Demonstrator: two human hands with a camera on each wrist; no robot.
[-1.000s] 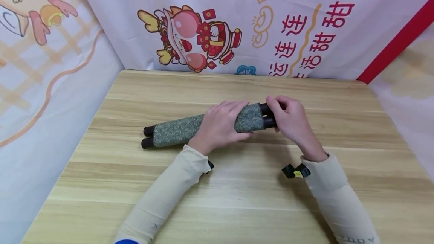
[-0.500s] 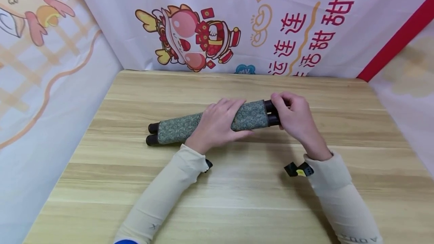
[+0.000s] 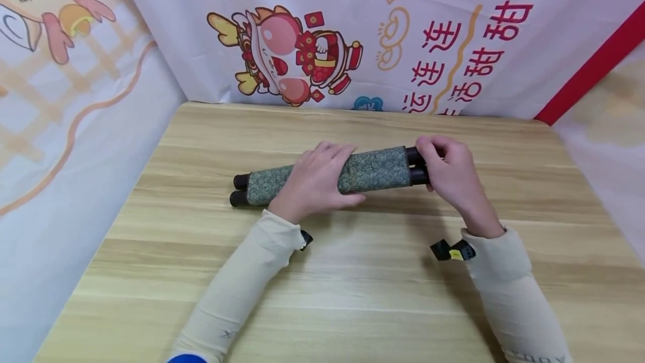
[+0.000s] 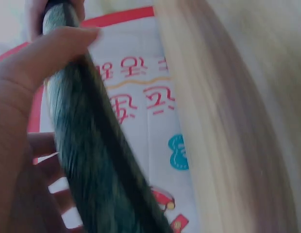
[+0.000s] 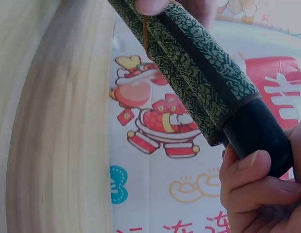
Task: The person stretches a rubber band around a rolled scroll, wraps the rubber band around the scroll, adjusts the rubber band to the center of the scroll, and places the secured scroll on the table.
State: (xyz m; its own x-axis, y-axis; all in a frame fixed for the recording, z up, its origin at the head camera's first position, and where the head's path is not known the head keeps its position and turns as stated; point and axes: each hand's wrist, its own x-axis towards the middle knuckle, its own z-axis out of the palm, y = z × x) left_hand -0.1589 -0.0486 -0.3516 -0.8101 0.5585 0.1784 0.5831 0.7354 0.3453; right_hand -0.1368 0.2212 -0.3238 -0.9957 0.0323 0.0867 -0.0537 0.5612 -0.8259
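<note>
A rolled scroll [image 3: 378,170] in green patterned brocade, with paired dark rod ends [image 3: 241,199], slants across the middle of the head view. Over its middle section lies my left hand [image 3: 317,181], gripping it from above with the thumb on the near side. My right hand [image 3: 448,170] holds the dark rod ends on the right; in the right wrist view, curled fingers [image 5: 250,179] wrap one dark knob [image 5: 262,136]. A thin orange-brown cord [image 5: 146,39] shows against the brocade near the left thumb. In the left wrist view the scroll [image 4: 92,145] is blurred.
The wood-grain table [image 3: 353,296] extends beneath both arms. Behind its far edge hangs a white printed cloth [image 3: 176,27] with a cartoon figure and red characters. Another printed cloth [image 3: 101,144] borders the left side. Small dark wrist devices [image 3: 453,250] sit at the cuffs.
The scroll has shifted to the right and slightly away, with my right hand moving along on its end. My left hand stays around the middle, now nearer the scroll's left end.
</note>
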